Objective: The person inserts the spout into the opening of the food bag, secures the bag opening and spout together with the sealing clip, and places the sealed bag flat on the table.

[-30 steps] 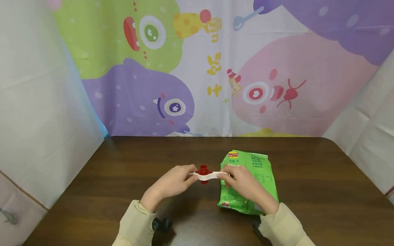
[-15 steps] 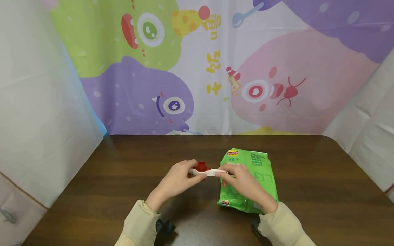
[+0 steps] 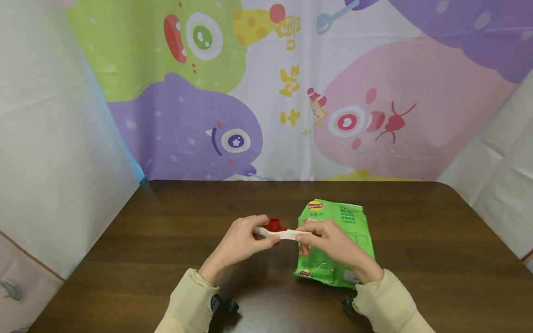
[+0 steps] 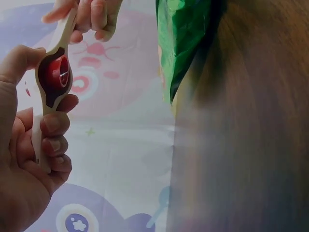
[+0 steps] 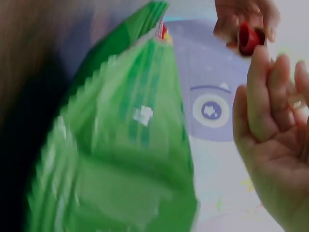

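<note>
Between my two hands, above the table, is a white bag clip (image 3: pixel 287 235) with a red round spout (image 3: pixel 274 225) in its middle. My left hand (image 3: pixel 237 243) grips its left end, thumb in front; several of its fingers curl round the white bar (image 4: pixel 37 133) in the left wrist view. My right hand (image 3: pixel 331 245) pinches the right end between thumb and forefinger. Hollow in the middle, the spout (image 4: pixel 60 72) sits in the clip's bulge. Just behind and below my right hand lies a green chip bag (image 3: pixel 343 215), partly hidden by that hand.
The brown wooden table (image 3: pixel 179 208) reaches back to a cartoon-print curtain (image 3: pixel 287 152). White cloth (image 3: pixel 62 115) hangs at the left side and also at the right. A black device (image 3: pixel 225 305) shows by the left sleeve.
My left hand has shifted slightly right and up, its thumb sliding along the clip towards the spout. Both hands still hold the clip; the bag stays in place.
</note>
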Demonstrator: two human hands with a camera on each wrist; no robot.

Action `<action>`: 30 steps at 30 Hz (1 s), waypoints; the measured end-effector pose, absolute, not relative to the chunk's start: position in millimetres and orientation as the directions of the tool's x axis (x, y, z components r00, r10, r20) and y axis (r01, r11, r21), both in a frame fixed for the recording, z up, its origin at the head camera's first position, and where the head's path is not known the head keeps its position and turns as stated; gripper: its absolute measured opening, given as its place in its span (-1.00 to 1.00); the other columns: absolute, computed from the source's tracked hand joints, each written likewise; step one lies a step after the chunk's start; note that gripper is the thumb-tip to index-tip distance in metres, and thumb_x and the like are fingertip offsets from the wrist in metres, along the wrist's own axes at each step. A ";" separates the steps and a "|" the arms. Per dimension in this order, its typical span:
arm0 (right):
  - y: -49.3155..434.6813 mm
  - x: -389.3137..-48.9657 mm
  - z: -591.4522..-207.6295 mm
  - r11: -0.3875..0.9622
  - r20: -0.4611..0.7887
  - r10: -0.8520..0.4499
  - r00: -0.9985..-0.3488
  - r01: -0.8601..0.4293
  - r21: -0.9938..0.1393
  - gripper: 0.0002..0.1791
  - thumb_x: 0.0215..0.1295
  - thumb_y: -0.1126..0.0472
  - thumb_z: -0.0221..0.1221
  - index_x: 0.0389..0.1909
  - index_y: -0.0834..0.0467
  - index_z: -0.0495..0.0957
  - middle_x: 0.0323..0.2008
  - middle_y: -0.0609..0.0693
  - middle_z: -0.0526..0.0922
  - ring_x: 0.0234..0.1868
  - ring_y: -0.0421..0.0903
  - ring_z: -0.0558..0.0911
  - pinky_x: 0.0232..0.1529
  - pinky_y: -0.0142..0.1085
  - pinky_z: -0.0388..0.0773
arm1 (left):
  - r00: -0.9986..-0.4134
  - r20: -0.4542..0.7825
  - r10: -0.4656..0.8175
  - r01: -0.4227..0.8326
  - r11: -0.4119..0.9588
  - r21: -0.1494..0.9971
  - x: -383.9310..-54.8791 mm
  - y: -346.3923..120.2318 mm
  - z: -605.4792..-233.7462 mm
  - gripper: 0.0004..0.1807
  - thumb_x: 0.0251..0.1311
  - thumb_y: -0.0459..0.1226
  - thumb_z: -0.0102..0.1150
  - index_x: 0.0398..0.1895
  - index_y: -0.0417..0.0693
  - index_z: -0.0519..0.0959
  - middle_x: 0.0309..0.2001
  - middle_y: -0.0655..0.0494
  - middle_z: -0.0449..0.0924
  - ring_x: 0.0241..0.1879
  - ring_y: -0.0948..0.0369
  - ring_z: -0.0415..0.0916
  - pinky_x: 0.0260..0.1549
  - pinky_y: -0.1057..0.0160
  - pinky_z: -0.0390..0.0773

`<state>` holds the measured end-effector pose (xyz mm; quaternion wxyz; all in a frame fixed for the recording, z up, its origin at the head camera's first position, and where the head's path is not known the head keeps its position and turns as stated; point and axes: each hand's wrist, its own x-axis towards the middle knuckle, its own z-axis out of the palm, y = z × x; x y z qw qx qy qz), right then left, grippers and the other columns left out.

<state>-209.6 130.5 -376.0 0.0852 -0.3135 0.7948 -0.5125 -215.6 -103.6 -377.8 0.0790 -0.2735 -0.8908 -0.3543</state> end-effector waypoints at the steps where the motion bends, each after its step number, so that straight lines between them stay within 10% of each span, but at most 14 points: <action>1: 130.3 -209.3 -376.1 0.276 0.186 -0.581 -0.792 -0.406 -0.871 -0.79 0.29 0.08 0.05 -0.40 0.07 0.59 -0.62 -0.01 0.55 -0.36 -0.10 0.53 -0.39 -0.35 0.38 | -0.842 0.327 0.430 0.537 0.599 0.594 -215.4 -103.8 -377.2 -0.83 0.00 -0.03 0.25 -0.52 0.22 0.46 -0.59 0.38 0.43 -0.63 0.36 0.32 -0.67 0.38 0.34; 19: 120.0 -204.6 -375.5 0.238 0.139 -0.478 -0.867 -0.281 -0.930 -0.65 0.38 0.03 -0.10 -0.29 0.19 0.54 -0.56 0.10 0.56 -0.38 0.01 0.59 -0.20 -0.19 0.43 | -0.796 0.433 0.422 0.601 0.634 0.487 -212.5 -101.3 -370.4 -0.65 0.11 0.06 0.13 -0.13 0.09 0.54 -0.24 0.35 0.55 -0.25 0.33 0.46 -0.13 0.21 0.37; 30: 114.8 -204.1 -374.6 0.231 0.089 -0.382 -0.920 -0.188 -0.954 -0.63 0.38 0.03 -0.09 -0.05 0.19 0.51 -0.44 0.11 0.58 -0.30 -0.01 0.58 -0.18 -0.21 0.39 | -0.785 0.460 0.415 0.620 0.535 0.574 -214.2 -101.0 -371.7 -0.73 0.14 -0.03 0.13 -0.15 0.10 0.56 -0.27 0.35 0.53 -0.27 0.42 0.48 -0.20 0.38 0.50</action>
